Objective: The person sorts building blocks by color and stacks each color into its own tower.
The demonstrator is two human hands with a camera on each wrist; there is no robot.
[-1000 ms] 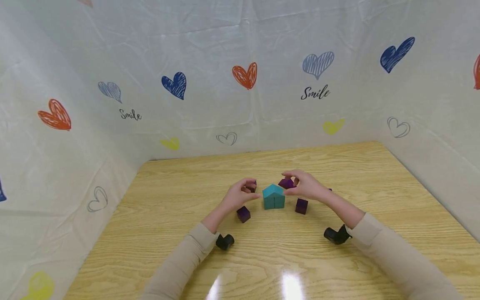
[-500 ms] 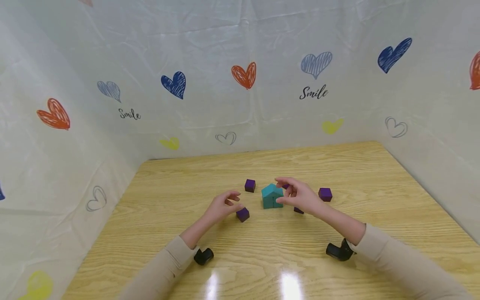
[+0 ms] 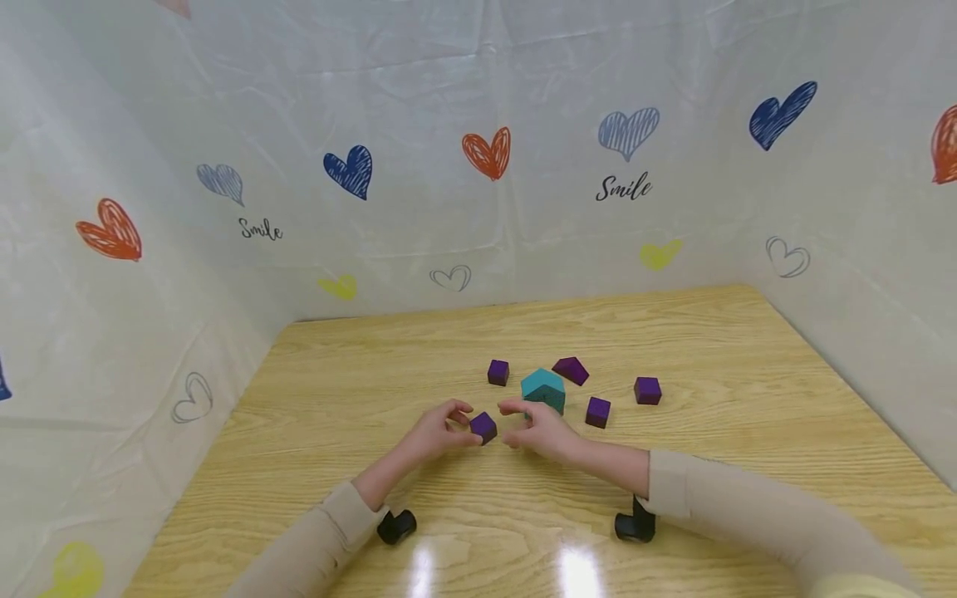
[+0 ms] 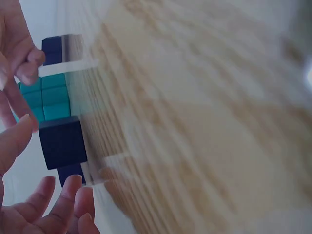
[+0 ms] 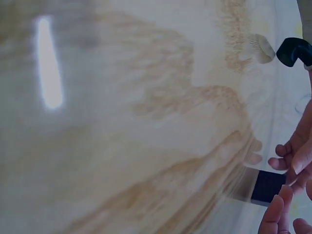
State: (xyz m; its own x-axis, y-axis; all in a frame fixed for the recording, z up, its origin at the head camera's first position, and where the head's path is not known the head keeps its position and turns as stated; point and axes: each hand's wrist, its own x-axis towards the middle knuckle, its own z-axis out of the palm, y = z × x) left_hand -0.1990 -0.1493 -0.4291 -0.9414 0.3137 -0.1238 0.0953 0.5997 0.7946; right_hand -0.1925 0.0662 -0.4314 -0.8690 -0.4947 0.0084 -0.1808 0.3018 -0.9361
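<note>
In the head view a dark purple cube (image 3: pixel 483 427) sits on the wooden table between my two hands. My left hand (image 3: pixel 437 430) is at its left side, thumb and fingers spread around that edge, thumb tip right at the near corner. From the right my right hand (image 3: pixel 546 432) comes in with parted thumb and fingers, a small gap from the cube. Just behind the right hand stands a teal block stack (image 3: pixel 543 386) with a roof-like top, its lower part partly covered. The left wrist view has the cube (image 4: pixel 63 143) in front of the teal blocks (image 4: pixel 54 97).
More purple cubes lie around: one behind on the left (image 3: pixel 498 372), one right of the stack (image 3: pixel 597 413), another farther right (image 3: pixel 647 390). A purple angled block (image 3: pixel 571 370) lies behind the teal stack. White sheeting (image 3: pixel 404 241) with printed hearts surrounds the table (image 3: pixel 359 365).
My left hand has drawn back from the far-left cube to the nearer one. My right hand has moved left and nearer from the angled block, past the teal stack. The cubes stay put.
</note>
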